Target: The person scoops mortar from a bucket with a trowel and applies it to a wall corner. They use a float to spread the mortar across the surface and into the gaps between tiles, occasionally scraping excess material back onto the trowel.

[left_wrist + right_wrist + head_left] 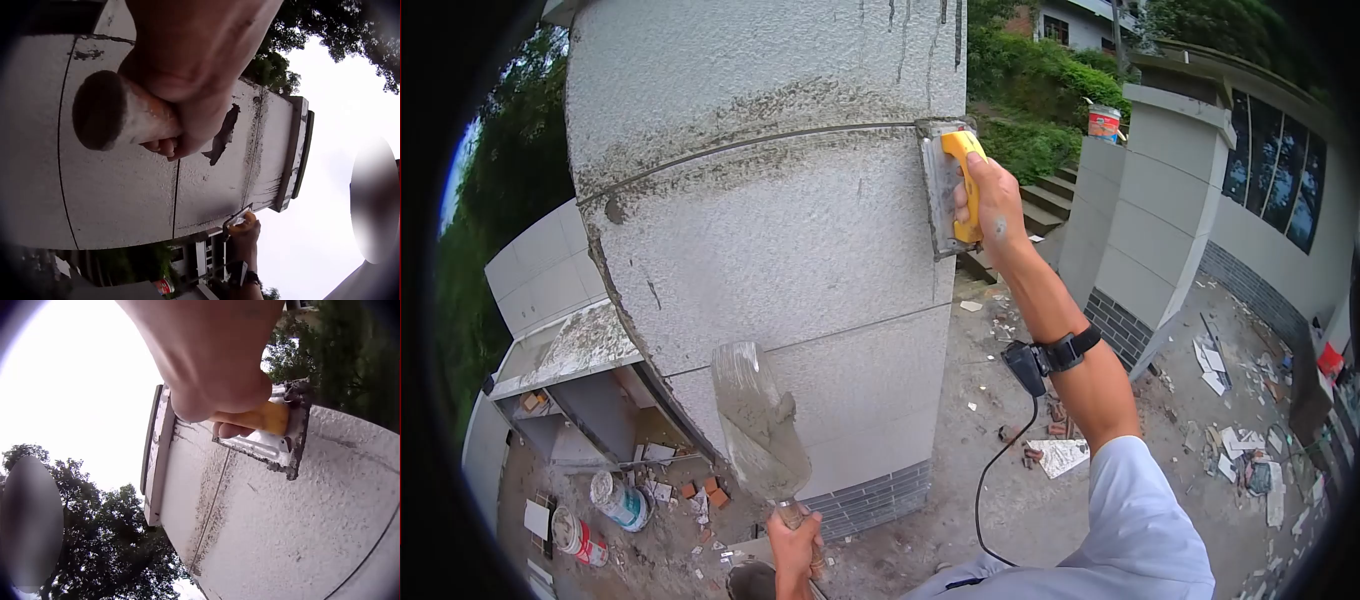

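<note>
My right hand (998,205) grips the yellow handle (966,170) of a plastering trowel, its metal plate (940,205) flat along the right edge of a pale textured pillar (800,240). Grey mortar crusts the plate's rim in the right wrist view. A dark horizontal groove (750,138) runs across the pillar to the plate's top, with smeared mortar beside it. Low in front of the pillar, my left hand (793,548) holds a pointing trowel by its round handle (140,115). Its blade (742,375), pointing up, carries wet grey mortar (775,450).
Two buckets (620,503) and some bricks stand on the ground at lower left, near an open cabinet-like structure (600,400). Broken tiles (1063,457) and rubble lie on the right. Behind are steps (1048,205) and another pillar (1145,210). A cable (982,500) hangs from my right wrist.
</note>
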